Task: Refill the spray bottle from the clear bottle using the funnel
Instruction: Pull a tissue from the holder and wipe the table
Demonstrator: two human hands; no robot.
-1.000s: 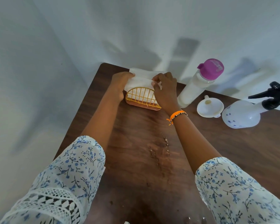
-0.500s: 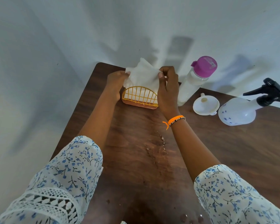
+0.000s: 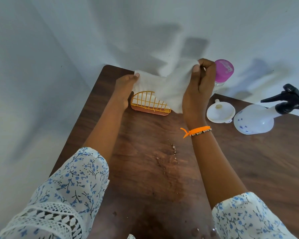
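My right hand point(image 3: 199, 83) pinches the top corner of a white napkin point(image 3: 169, 87) and holds it up above a yellow wire napkin holder point(image 3: 149, 104). My left hand point(image 3: 124, 88) rests against the holder's left side, fingertips touching the napkins. Behind my right hand stands the clear bottle with a pink cap point(image 3: 223, 70), mostly hidden. A white funnel point(image 3: 220, 112) lies mouth-up to the right of it. The spray bottle point(image 3: 254, 119), white with blue flowers and a black trigger head, lies on its side at the far right.
The dark wooden table point(image 3: 248, 161) stands in a corner of white walls. Drops and a wet patch point(image 3: 169, 161) mark the wood between my forearms. More drops sit at the near edge.
My right hand has pulled a napkin up and to the right, out of the holder, and the napkin has spread open. My left hand has stayed at the holder.
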